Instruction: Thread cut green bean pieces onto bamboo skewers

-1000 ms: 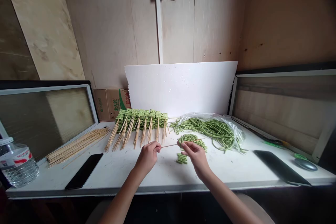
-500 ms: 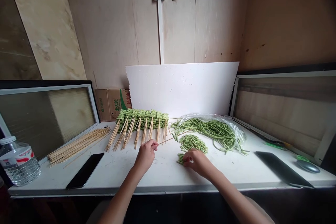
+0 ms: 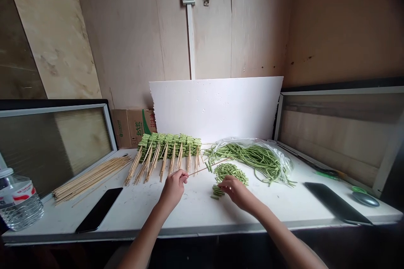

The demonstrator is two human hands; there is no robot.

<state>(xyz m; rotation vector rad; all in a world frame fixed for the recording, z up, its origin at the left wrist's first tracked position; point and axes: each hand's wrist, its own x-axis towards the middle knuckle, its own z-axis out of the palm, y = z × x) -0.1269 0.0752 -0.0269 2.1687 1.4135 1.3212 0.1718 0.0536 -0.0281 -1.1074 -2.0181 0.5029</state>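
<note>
My left hand point(image 3: 176, 183) is closed on the end of a thin wooden skewer point(image 3: 202, 170), which points right and carries a few short green bean pieces point(image 3: 208, 166). My right hand point(image 3: 235, 191) has its fingertips down at a small group of cut bean pieces point(image 3: 217, 192); whether it grips one is hidden. Just behind it lies a larger heap of cut pieces point(image 3: 231, 172). Stacked bean skewers point(image 3: 170, 143) stand at the back, their bare sticks toward me. Long uncut beans point(image 3: 252, 155) lie in a clear plastic bag point(image 3: 285, 163) to the right.
Loose skewers point(image 3: 90, 176), a black phone point(image 3: 99, 210) and a water bottle point(image 3: 19, 199) are on the left of the white table point(image 3: 189, 222). To the right lie a dark flat device point(image 3: 336, 202) and a mouse point(image 3: 365, 199). A white board point(image 3: 217, 107) stands behind.
My right hand has lifted slightly and shifted, uncovering more of the small group of bean pieces. My left hand keeps its hold on the skewer. The whole view has shifted a little.
</note>
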